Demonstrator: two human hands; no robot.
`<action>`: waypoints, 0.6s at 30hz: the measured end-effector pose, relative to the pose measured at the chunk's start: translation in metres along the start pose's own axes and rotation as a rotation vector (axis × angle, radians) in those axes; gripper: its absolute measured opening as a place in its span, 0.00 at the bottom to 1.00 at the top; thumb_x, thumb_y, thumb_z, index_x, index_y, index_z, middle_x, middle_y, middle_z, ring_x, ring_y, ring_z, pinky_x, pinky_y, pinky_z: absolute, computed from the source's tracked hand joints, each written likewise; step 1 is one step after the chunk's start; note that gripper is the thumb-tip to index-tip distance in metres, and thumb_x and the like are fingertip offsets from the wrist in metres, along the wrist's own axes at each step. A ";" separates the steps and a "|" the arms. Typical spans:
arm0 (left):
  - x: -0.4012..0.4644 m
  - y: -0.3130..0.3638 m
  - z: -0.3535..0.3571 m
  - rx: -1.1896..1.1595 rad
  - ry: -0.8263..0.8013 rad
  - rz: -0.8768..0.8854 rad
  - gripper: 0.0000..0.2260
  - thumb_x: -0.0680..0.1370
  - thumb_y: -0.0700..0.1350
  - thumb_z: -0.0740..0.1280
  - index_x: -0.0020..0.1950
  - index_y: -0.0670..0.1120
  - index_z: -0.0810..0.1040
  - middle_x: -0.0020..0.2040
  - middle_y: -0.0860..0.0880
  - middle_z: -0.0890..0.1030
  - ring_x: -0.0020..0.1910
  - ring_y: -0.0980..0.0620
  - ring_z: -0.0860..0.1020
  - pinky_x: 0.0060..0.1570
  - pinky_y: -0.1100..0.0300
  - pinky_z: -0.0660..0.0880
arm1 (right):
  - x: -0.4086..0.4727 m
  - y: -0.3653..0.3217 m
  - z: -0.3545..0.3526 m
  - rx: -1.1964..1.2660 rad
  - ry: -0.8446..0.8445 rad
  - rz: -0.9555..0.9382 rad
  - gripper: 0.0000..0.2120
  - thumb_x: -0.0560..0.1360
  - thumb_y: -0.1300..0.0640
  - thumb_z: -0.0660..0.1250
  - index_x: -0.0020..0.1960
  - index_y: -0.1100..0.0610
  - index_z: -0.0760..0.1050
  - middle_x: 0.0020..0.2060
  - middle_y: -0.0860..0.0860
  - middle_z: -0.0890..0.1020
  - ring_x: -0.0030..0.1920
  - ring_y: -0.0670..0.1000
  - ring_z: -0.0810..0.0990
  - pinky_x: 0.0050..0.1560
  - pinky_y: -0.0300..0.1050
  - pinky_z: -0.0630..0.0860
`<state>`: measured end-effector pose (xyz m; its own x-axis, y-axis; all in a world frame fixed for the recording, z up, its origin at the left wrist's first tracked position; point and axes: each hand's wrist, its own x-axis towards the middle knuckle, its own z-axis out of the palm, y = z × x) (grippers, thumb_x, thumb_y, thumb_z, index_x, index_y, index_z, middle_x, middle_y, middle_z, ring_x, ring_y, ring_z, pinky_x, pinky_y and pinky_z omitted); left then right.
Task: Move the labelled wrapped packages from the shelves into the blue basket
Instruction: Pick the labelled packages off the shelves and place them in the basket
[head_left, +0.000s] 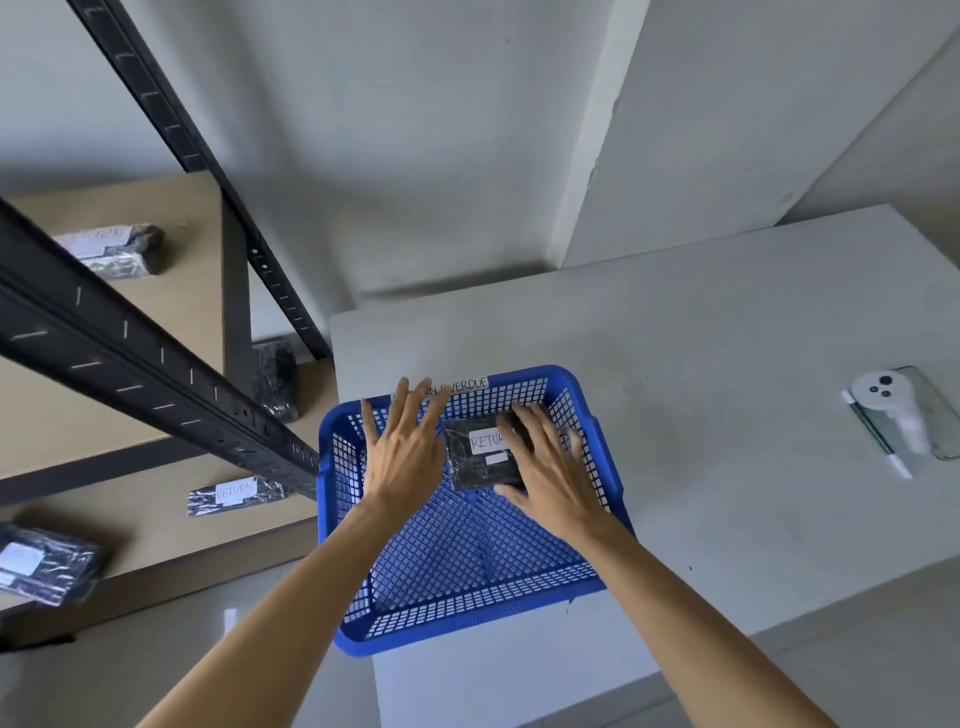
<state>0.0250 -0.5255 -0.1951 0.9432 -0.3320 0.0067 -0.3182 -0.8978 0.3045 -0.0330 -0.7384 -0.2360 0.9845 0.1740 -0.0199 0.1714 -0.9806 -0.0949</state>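
Both forearms are extended over the blue basket (470, 631). Fingers of the left hand (402, 457) are spread, holding nothing; the right hand (553, 480) is laid with relaxed fingers on one wrapped package (480, 457) inside, near the far wall. Four packages are counted on the shelves (156, 535). Bare surface (727, 467) is seen rightward.

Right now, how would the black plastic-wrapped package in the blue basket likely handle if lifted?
The black plastic-wrapped package looks flat and boxy, so probably fairly stiff. Its glossy, wrinkled wrap may be slippery. It lies flat on the blue mesh basket floor, unlikely to roll.
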 end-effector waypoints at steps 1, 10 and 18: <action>0.000 0.000 0.001 0.002 0.001 -0.001 0.30 0.77 0.42 0.65 0.77 0.54 0.58 0.78 0.49 0.60 0.79 0.47 0.49 0.71 0.29 0.44 | -0.003 -0.002 0.003 -0.001 0.001 -0.040 0.44 0.71 0.32 0.69 0.79 0.51 0.62 0.78 0.57 0.63 0.79 0.58 0.60 0.69 0.64 0.65; -0.005 -0.010 0.000 -0.037 -0.007 0.058 0.34 0.78 0.43 0.64 0.79 0.57 0.51 0.80 0.52 0.53 0.79 0.50 0.44 0.74 0.35 0.41 | -0.014 -0.002 0.019 0.001 0.013 -0.033 0.34 0.79 0.38 0.63 0.81 0.46 0.58 0.79 0.57 0.62 0.77 0.62 0.64 0.69 0.66 0.71; -0.071 -0.030 -0.017 -0.016 0.151 0.016 0.28 0.77 0.43 0.67 0.77 0.47 0.63 0.77 0.44 0.63 0.78 0.45 0.53 0.75 0.38 0.52 | -0.014 -0.011 0.005 0.019 -0.081 0.031 0.31 0.81 0.38 0.56 0.81 0.47 0.57 0.81 0.56 0.56 0.79 0.61 0.59 0.69 0.70 0.68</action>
<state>-0.0306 -0.4701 -0.1888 0.9422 -0.2974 0.1546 -0.3325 -0.8877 0.3184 -0.0493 -0.7296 -0.2398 0.9831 0.1515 -0.1030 0.1398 -0.9838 -0.1120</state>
